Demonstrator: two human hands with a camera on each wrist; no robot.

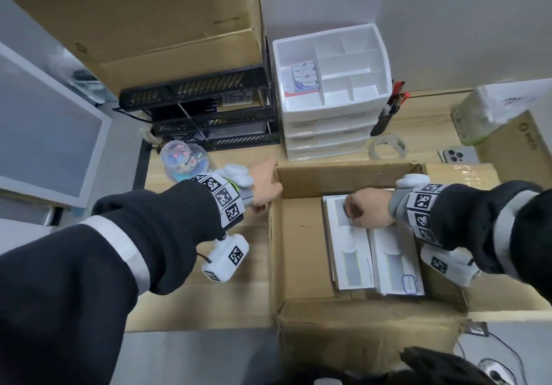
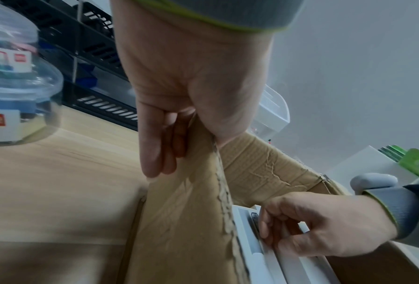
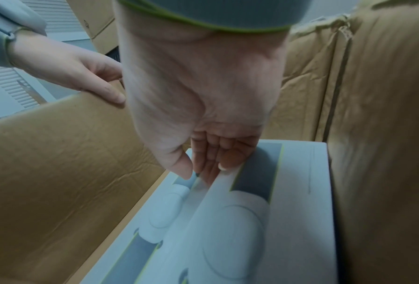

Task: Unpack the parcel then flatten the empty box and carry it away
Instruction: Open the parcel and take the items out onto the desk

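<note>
Left hand holds brown cardboard box wall, frame centre. Right hand pinches long white carton; thin grip might slip.

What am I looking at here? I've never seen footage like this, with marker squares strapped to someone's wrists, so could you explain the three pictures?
No machine here: a person works with bare hands, wearing one camera on the head and one on each wrist. The big picture looks down from the head; the other two look along each hand.

On the wooden desk stands an open cardboard box with two white product boxes inside. The left hand grips the cardboard box's far left corner, thumb inside and fingers outside. The right hand reaches in, its fingers curling round the far end of a white box, apparently to lift it.

Also on the desk: a white drawer unit, a tape roll, a phone and a clear jar.
</note>
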